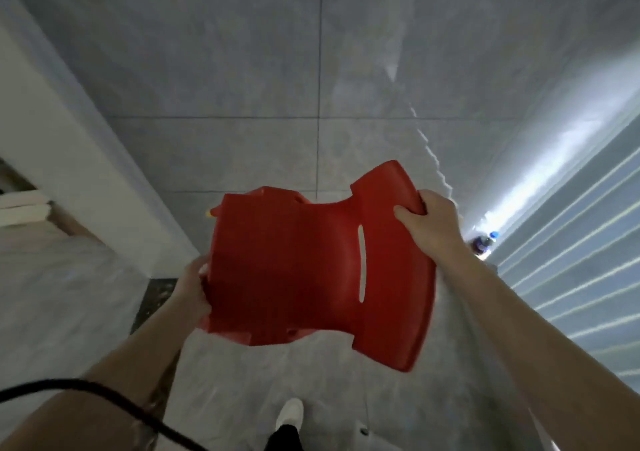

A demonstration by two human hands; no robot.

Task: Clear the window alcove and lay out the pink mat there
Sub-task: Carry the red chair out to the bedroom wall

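At far left, folded pale cloths [22,206] on a low shelf, beside a white wall corner [79,159]. Lower left, a black cable [104,390] across the forearm. Next, left hand [192,286] curled round the near left edge of the red plastic chair [294,270], thumb side hidden behind it. Held above the grey tiled floor [242,87], clear of it, seat and slotted back turned toward the camera. Below it, one white shoe [291,412]. Then right hand [427,220] gripping the top of the backrest, fingers wrapped over. Far right, a small blue-capped object [483,242], blurred, and a striped surface [581,277]. Pink mat nowhere visible.
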